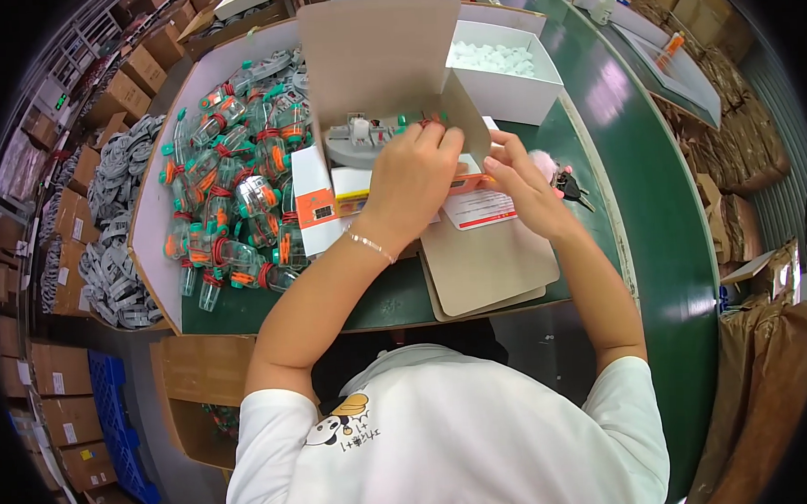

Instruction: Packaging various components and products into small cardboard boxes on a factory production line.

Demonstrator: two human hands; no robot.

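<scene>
An open cardboard box with a raised lid [381,55] stands in front of me, brown inside with white and orange outer sides. A grey plastic device [356,144] lies in its left part. My left hand [414,179] reaches over the box's near side, fingers bent down inside. Green and red bits of what looks like a clear bottle [434,118] show at its fingertips, which are partly hidden. My right hand [529,188] is at the box's right near corner, thumb and fingers curled at its side. Below it lie a white printed sheet [480,209] and flat brown cardboard pieces [490,266].
A large bin of clear bottles [230,187] with green caps and red cords stands left. Behind right is a white box of white foam pieces [494,59]. Keys [574,190] with a pink fluffy charm lie right, by the green bench [638,152]. Grey coiled parts [120,255] are piled far left.
</scene>
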